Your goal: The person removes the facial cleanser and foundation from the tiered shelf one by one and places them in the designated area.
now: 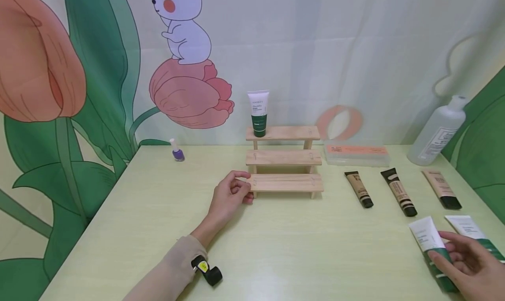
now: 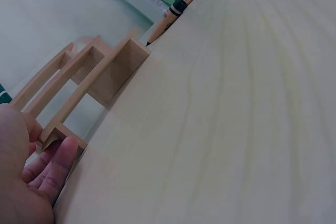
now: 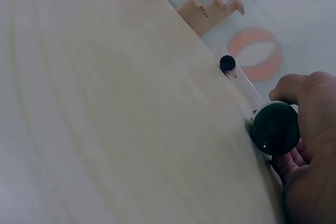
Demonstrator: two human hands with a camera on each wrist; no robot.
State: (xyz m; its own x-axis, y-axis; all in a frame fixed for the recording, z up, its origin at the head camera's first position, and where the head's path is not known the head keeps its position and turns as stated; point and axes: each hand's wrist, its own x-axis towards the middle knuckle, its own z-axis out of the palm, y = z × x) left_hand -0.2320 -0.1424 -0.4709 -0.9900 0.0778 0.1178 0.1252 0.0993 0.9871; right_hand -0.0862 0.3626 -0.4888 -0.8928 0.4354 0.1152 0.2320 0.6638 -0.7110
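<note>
A three-step wooden display stand [image 1: 284,157] is at the back middle of the table. My left hand [image 1: 229,195] grips the left end of its lowest step; in the left wrist view, fingers [image 2: 63,156] curl by the leg there. One white and green squeeze tube [image 1: 259,112] stands cap-down at the left of the top step. At the right front, my right hand [image 1: 469,266] holds a similar squeeze tube [image 1: 427,235] between thumb and fingers, its green cap [image 3: 275,129] facing the right wrist camera. Another such tube [image 1: 467,227] lies just behind that hand, partly covered.
Two tan and black tubes [image 1: 358,189] [image 1: 398,191] and a pinkish tube [image 1: 442,189] lie right of the stand. Behind them are a clear flat box [image 1: 357,155] and a leaning-looking white bottle [image 1: 437,132]. A purple nail polish bottle [image 1: 177,152] stands at the back left.
</note>
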